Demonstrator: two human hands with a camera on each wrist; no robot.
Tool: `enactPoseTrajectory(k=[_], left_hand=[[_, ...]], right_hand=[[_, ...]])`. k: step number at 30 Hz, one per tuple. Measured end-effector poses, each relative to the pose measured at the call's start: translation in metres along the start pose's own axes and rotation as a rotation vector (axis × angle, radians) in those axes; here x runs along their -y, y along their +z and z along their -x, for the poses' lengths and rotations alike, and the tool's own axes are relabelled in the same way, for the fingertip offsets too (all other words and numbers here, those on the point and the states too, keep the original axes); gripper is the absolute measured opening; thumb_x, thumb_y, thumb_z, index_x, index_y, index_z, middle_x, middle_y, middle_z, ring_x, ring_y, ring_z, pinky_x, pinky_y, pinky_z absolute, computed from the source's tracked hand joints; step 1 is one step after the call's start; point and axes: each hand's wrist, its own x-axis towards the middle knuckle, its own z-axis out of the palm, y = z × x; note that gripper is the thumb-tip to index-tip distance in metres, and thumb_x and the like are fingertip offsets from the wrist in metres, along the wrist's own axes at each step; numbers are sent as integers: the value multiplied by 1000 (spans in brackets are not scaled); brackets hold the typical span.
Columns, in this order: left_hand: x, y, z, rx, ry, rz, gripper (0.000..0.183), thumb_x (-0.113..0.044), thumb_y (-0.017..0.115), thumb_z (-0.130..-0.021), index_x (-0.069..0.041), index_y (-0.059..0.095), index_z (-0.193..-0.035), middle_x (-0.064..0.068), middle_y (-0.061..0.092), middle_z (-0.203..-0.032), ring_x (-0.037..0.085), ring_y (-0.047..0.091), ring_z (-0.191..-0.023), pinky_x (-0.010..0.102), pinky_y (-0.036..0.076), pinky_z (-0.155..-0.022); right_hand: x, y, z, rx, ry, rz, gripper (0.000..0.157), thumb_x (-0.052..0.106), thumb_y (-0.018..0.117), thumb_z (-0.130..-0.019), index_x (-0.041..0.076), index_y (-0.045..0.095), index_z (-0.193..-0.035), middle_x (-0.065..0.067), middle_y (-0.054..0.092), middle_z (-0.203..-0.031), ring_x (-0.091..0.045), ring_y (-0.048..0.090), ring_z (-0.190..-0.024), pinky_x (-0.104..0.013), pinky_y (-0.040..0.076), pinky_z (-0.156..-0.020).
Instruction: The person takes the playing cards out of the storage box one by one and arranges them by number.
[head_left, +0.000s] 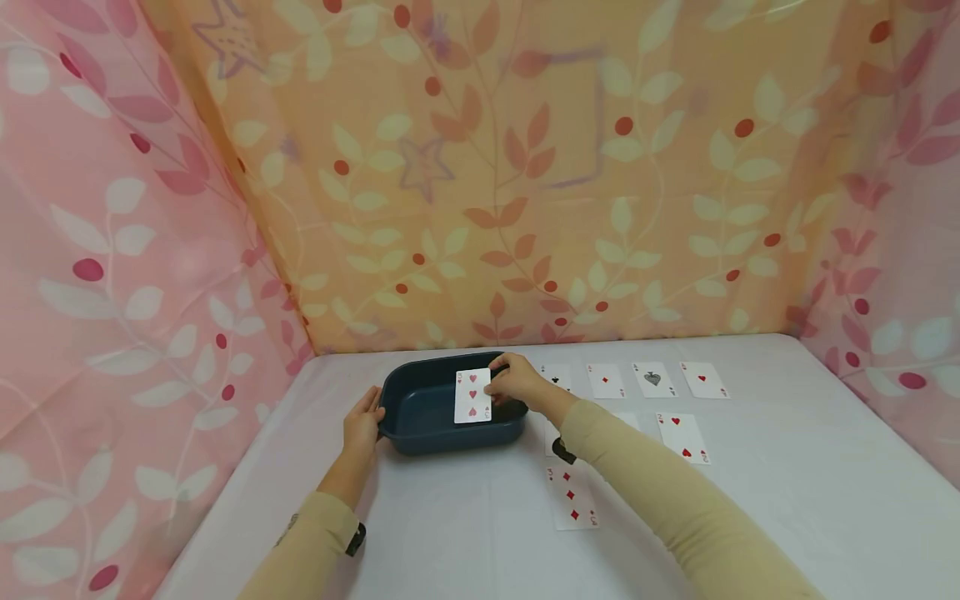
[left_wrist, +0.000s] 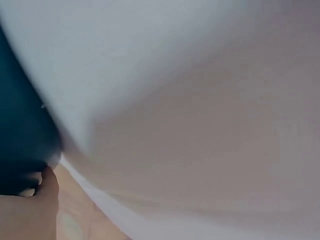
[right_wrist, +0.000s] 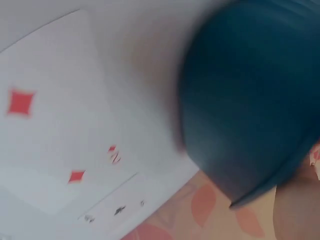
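Observation:
A dark blue rectangular tray stands on the white table. My left hand grips its left end; in the left wrist view the thumb lies at the tray's edge. Above the tray's right half, my right hand pinches a three of hearts playing card by its right side, face toward me. Most of the right hand is hidden behind the tray wall in the right wrist view, where a two of diamonds lies close by.
Right of the tray, cards lie in rows: ace of clubs, ace of diamonds, ace of spades and ace of hearts at the back. Nearer lie a two of hearts and three of diamonds. My right arm covers others.

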Motion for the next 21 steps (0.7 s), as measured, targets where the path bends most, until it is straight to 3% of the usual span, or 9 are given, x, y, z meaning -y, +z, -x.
enactPoseTrajectory(k=[4, 8, 12, 16, 21], left_hand=[[-2, 3, 2, -24, 6, 26, 57, 8, 33, -99, 0, 18, -153, 16, 18, -157, 24, 18, -144, 40, 25, -114], [-4, 1, 1, -31, -7, 11, 56, 7, 34, -100, -1, 19, -153, 15, 20, -157, 24, 19, -144, 38, 26, -113], [-7, -3, 0, -35, -31, -17, 57, 6, 35, -99, -4, 23, -153, 11, 23, -157, 22, 23, -143, 30, 39, -100], [-9, -6, 3, -18, -36, -24, 60, 9, 34, -96, -4, 22, -153, 12, 23, -157, 23, 25, -142, 20, 43, -81], [-8, -7, 7, 4, -40, -35, 61, 10, 33, -95, -2, 20, -153, 13, 22, -157, 25, 26, -142, 20, 44, -79]], right_hand=[[1, -14, 8, -15, 42, 16, 42, -9, 68, -84, -7, 48, -121, -15, 66, -82, -17, 62, -61, -34, 59, -64], [7, -28, 18, -32, 57, 5, 44, -8, 68, -84, -7, 47, -123, -13, 64, -81, -16, 61, -59, -32, 58, -62], [12, -40, 29, -40, 52, -5, 45, -8, 68, -85, -8, 46, -125, -12, 63, -81, -15, 60, -58, -31, 58, -61], [12, -51, 38, -36, 41, -6, 45, -8, 67, -86, -8, 46, -125, -13, 65, -84, -16, 61, -60, -32, 59, -64], [10, -61, 49, -45, 47, 18, 44, -6, 66, -88, -7, 45, -126, -16, 66, -90, -18, 63, -62, -33, 59, -66]])
